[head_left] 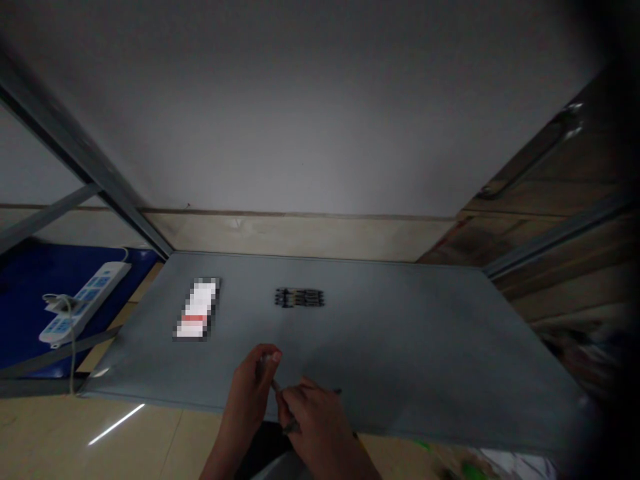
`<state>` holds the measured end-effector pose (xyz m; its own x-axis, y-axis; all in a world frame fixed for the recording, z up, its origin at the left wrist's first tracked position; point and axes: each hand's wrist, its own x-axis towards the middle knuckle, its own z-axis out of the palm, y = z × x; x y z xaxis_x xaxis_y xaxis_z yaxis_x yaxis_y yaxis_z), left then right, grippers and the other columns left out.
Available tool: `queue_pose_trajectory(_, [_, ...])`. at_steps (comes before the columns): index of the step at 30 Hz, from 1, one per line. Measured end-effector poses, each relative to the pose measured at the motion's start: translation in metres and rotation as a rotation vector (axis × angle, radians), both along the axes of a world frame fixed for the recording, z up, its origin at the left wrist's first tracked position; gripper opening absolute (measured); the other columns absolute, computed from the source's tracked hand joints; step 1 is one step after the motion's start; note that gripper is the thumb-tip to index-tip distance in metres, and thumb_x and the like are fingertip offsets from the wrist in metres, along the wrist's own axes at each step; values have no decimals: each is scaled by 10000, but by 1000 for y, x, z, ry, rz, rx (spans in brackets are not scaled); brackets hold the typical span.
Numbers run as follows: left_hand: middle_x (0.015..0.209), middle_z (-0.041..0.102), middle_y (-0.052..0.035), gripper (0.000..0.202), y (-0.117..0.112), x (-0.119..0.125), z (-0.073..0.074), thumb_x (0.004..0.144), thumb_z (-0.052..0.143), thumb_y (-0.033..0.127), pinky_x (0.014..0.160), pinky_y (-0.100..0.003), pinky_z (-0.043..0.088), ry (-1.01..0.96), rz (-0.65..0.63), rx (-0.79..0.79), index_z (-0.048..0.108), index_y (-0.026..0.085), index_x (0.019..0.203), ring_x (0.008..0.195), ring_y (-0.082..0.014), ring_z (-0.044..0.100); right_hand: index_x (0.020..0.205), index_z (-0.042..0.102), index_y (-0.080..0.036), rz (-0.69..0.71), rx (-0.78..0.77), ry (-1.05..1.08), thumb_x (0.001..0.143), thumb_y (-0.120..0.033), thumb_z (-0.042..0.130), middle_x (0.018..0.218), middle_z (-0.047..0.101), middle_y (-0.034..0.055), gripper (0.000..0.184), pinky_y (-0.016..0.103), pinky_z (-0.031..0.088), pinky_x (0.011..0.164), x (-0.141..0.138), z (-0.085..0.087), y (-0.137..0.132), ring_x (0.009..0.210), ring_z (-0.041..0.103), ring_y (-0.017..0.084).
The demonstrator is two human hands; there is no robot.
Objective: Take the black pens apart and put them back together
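It looks like a plain indoor workroom: a grey tabletop (400, 347) on a steel frame (75, 140) stands against a bare white wall (300, 113), with a white power strip (85, 303) on a blue surface nearby, a wooden cabinet (545, 200) alongside, and a tiled floor (125, 433).

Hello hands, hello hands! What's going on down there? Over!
Left hand and right hand together on a thin pen, at the table edge. Row of pens ahead. Blurred white box off left. Over.
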<state>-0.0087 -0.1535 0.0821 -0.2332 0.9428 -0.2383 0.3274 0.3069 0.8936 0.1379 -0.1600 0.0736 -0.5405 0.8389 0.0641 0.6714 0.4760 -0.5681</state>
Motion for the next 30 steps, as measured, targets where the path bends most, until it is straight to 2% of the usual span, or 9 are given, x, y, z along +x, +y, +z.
queue_pose_trajectory(5, [656, 614, -17, 411, 0, -1, -4, 851, 495, 568, 551, -276, 401, 46, 10, 2, 663, 196, 906, 563, -163, 517, 733, 679, -202, 9, -29, -63, 717, -11, 619, 679, 703, 8, 201, 244, 396, 571, -4, 8, 0, 679, 665, 166])
queue_pose_trajectory(17, [641, 628, -23, 349, -2, -2, -18, 838, 532, 572, 586, -300, 444, 0, 11, -32, 654, 250, 895, 577, -195, 591, 725, 656, -201, -26, -59, -44, 710, 22, 568, 688, 688, 13, 240, 255, 379, 578, -5, 4, -3, 660, 640, 160])
queue_pose_trajectory(20, [626, 622, -19, 354, -2, -1, -15, 823, 553, 577, 575, -298, 437, -3, 26, -34, 666, 246, 885, 561, -189, 573, 729, 647, -205, -24, -80, -34, 670, 44, 551, 691, 680, 9, 273, 257, 378, 581, -5, 4, -3, 676, 641, 165])
queue_pose_trajectory(22, [634, 641, -29, 373, -1, -3, -8, 811, 572, 580, 570, -299, 435, -25, 20, -38, 695, 235, 883, 559, -187, 569, 728, 641, -205, -29, -111, -33, 646, 53, 547, 698, 676, 7, 287, 259, 377, 581, -4, 5, -1, 672, 640, 166])
queue_pose_trajectory(24, [751, 708, -61, 401, 0, -7, 2, 814, 580, 575, 615, -299, 464, -89, 15, -28, 730, 223, 935, 649, -199, 621, 729, 634, -204, -37, -137, -18, 640, 57, 547, 712, 673, 5, 290, 257, 380, 587, -2, 7, 2, 670, 636, 164])
queue_pose_trajectory(27, [1094, 735, -90, 441, 0, -16, 15, 800, 644, 529, 764, -290, 515, -303, 92, 9, 707, 255, 1141, 960, -228, 672, 721, 607, -202, -39, -153, 70, 627, 84, 531, 728, 665, -8, 311, 238, 398, 619, 2, 12, 8, 716, 632, 155])
queue_pose_trajectory(30, [1173, 722, -82, 589, -2, -18, 20, 714, 770, 453, 839, -291, 540, -606, 209, -15, 635, 294, 1264, 1053, -231, 672, 695, 573, -199, -55, -120, 169, 701, 80, 506, 709, 651, -12, 287, 226, 405, 621, 4, 18, 8, 717, 613, 145])
